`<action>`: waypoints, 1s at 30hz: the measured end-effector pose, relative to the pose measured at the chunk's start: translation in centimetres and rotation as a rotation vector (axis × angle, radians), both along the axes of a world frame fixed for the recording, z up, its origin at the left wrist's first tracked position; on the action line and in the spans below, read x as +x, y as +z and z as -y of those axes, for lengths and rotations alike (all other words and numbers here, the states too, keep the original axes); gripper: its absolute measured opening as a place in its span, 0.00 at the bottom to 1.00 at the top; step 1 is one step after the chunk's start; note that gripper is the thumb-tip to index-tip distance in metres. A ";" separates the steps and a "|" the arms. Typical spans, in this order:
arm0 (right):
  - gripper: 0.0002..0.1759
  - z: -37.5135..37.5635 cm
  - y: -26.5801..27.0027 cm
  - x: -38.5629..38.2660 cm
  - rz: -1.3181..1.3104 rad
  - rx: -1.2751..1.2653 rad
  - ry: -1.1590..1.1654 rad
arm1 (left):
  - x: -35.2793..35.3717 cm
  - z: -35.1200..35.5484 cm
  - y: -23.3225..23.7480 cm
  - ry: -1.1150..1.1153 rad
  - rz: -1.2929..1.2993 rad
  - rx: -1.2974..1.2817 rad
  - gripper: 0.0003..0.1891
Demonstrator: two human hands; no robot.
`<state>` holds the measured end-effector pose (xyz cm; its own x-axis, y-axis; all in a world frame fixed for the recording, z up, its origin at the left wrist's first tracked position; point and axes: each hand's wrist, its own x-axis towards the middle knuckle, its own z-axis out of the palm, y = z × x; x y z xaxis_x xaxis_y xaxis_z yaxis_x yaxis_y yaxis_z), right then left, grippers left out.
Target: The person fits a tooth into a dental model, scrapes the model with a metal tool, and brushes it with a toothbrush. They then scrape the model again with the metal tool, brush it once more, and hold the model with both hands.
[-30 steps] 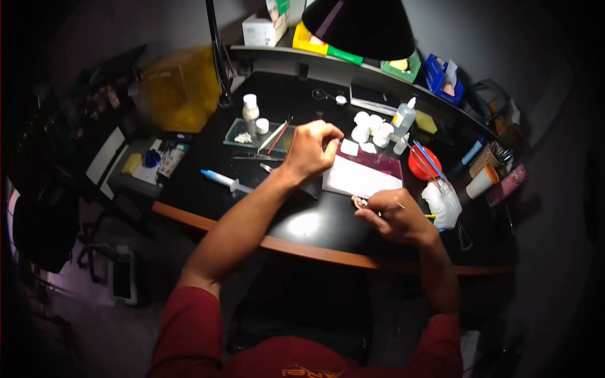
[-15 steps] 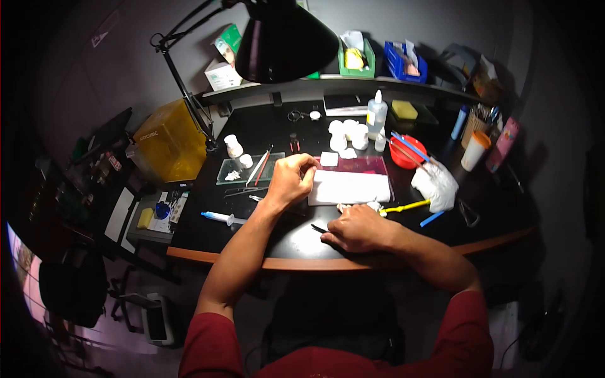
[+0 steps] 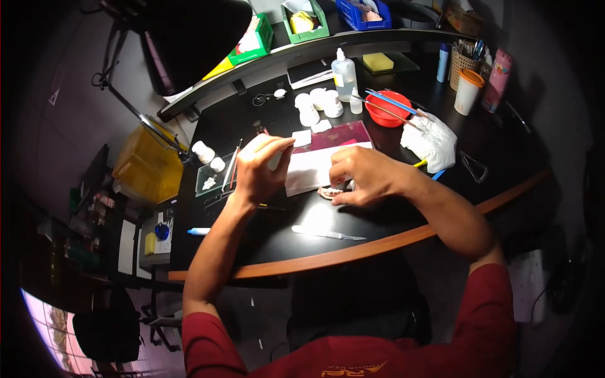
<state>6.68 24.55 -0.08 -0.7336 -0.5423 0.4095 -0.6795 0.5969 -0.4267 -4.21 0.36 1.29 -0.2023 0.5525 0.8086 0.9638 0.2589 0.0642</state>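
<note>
My right hand (image 3: 368, 175) is closed over the right side of a small dental model (image 3: 328, 193), thumb low and fingers above. A row of pale teeth shows at its left end; my fingers hide the rest. The model is by the front edge of a folded white cloth or paper (image 3: 309, 169). My left hand (image 3: 259, 169) is raised left of the white sheet, thumb and fingertips brought together. Whatever may be between them is too small to make out. A slim silver scalpel (image 3: 328, 233) lies on the black table, nearer to me than both hands.
Behind the sheet are white jars (image 3: 309, 113), a clear squeeze bottle (image 3: 344, 75) and a red bowl (image 3: 386, 108) with brushes across it. Crumpled white tissue (image 3: 430, 142) lies at right. A glass plate (image 3: 211, 179) is at left. A black lamp (image 3: 183, 44) overhangs the back left.
My right hand has let go of the dark thin tool and closed on the dental model. The scalpel now lies on the table. My view has turned and shifted right.
</note>
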 end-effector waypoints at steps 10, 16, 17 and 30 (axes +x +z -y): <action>0.10 0.9 -0.3 -0.3 0.066 -0.065 -0.048 | 2.0 1.5 -1.2 -0.064 0.267 0.004 0.12; 0.10 1.4 0.3 -0.3 0.288 -0.369 -0.181 | 2.8 1.0 -2.3 -0.131 0.687 0.021 0.10; 0.10 1.4 -0.4 -0.5 0.229 -0.384 -0.163 | 2.9 0.9 -2.4 -0.142 0.744 0.036 0.10; 0.04 2.8 -0.1 0.7 0.619 -0.850 -0.091 | 2.9 0.8 -3.5 -0.404 1.098 0.176 0.08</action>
<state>7.33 21.74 -0.21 -0.9680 -0.1855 0.1692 -0.1678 -0.0234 -0.9855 -1.29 -0.48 -2.19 -0.6719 0.6346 0.3819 0.3800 -0.1472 0.9132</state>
